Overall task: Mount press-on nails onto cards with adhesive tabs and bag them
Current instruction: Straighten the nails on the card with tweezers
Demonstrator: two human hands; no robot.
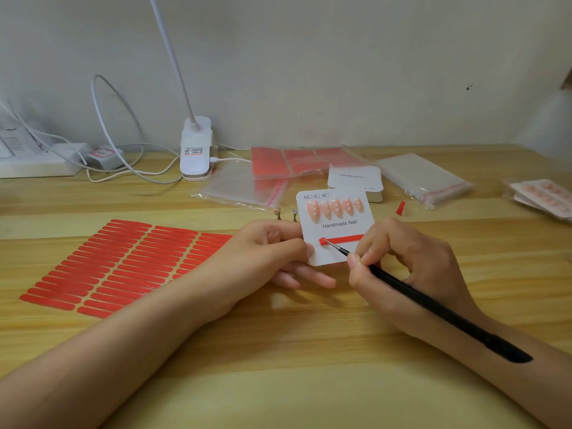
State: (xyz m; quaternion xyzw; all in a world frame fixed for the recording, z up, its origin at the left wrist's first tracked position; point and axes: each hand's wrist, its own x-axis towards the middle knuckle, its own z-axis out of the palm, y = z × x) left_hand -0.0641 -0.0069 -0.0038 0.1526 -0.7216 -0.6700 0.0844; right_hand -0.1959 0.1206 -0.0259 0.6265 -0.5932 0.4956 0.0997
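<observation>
My left hand (272, 252) pinches the left edge of a white "Handmade Nail" card (335, 230) held just above the table. Several peach press-on nails (335, 209) sit in a row across the card's upper half. A red adhesive strip (343, 239) lies across its lower half. My right hand (405, 258) grips a black pointed tool (433, 308) like a pen, and its metal tip touches the strip's left end. A sheet of red adhesive tabs (123, 264) lies flat to the left.
Behind the card lie a stack of blank cards (356, 181), clear bags (244, 187), a pack of bags (424, 178) and red sheets in plastic (294, 161). Bagged nail cards (544, 196) rest far right. A clip lamp (196, 150), cables and a power strip (37, 162) stand at the back left.
</observation>
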